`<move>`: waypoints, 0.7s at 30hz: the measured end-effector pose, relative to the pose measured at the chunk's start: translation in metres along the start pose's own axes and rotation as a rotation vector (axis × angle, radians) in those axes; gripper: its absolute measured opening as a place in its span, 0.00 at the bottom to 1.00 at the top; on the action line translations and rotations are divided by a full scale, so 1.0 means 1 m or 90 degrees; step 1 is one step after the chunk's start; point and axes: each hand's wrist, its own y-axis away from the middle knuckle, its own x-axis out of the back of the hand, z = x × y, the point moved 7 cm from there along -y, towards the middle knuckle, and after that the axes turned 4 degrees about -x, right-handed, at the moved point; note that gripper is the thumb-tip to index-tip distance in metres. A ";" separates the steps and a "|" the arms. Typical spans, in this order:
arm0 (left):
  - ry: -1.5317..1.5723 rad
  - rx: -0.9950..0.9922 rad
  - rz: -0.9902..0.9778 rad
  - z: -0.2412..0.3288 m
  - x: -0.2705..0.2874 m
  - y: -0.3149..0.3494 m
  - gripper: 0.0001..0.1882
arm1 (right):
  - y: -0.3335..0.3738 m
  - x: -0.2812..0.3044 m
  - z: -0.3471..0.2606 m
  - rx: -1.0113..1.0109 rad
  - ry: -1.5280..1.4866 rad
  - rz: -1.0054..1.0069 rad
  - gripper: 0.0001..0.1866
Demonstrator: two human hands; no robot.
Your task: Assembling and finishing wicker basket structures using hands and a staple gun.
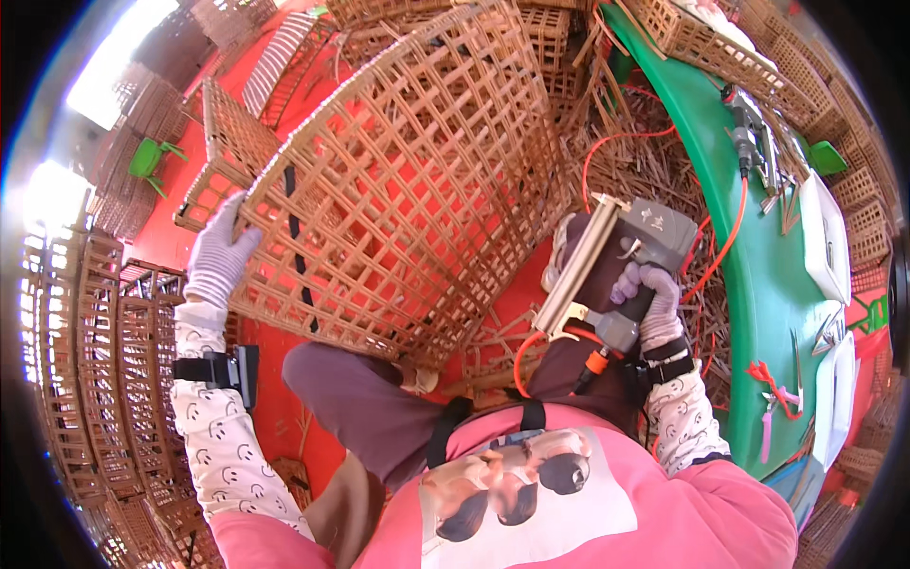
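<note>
A large woven basket of brown cane strips stands tilted in front of my knees, its open lattice showing the red floor behind. My left hand, in a striped glove, is closed on the basket's left edge. In my right hand, also gloved, is a grey-and-black pneumatic nail gun, with my fingers wrapped round its handle. Its long metal magazine points down and left, beside the basket and apart from it. An orange air hose joins the tool near its base.
To the right curves a green table bearing another air tool, white trays and pliers-like hand tools. Loose cane strips are heaped beside it. Stacked woven baskets stand at the left, with a green stool beyond.
</note>
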 end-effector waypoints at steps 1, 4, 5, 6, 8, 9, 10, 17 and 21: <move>0.034 -0.044 0.006 0.000 -0.005 0.001 0.30 | 0.001 0.000 0.000 -0.003 0.002 -0.006 0.09; 0.009 -0.067 0.020 0.019 0.007 0.007 0.32 | 0.012 -0.005 -0.007 0.041 0.049 0.068 0.10; -0.048 -0.047 0.023 0.024 0.006 0.006 0.31 | 0.017 -0.003 -0.009 0.042 0.072 0.116 0.11; -0.080 -0.054 0.059 0.021 0.006 0.006 0.28 | 0.018 -0.004 -0.009 0.047 0.083 0.113 0.10; -0.111 0.013 0.061 0.026 0.000 0.006 0.25 | 0.016 -0.003 -0.008 0.053 0.074 0.067 0.09; -0.154 0.079 0.054 0.040 0.000 0.006 0.23 | 0.015 0.000 -0.010 0.056 0.056 0.030 0.08; -0.183 0.094 0.069 0.050 0.011 0.013 0.22 | 0.009 0.000 -0.006 0.021 0.040 -0.007 0.07; -0.209 0.104 0.080 0.063 0.018 0.026 0.21 | 0.006 -0.013 0.000 0.016 0.104 0.014 0.15; -0.221 0.120 0.021 0.074 0.019 0.027 0.21 | 0.007 -0.013 0.000 0.017 0.082 0.017 0.19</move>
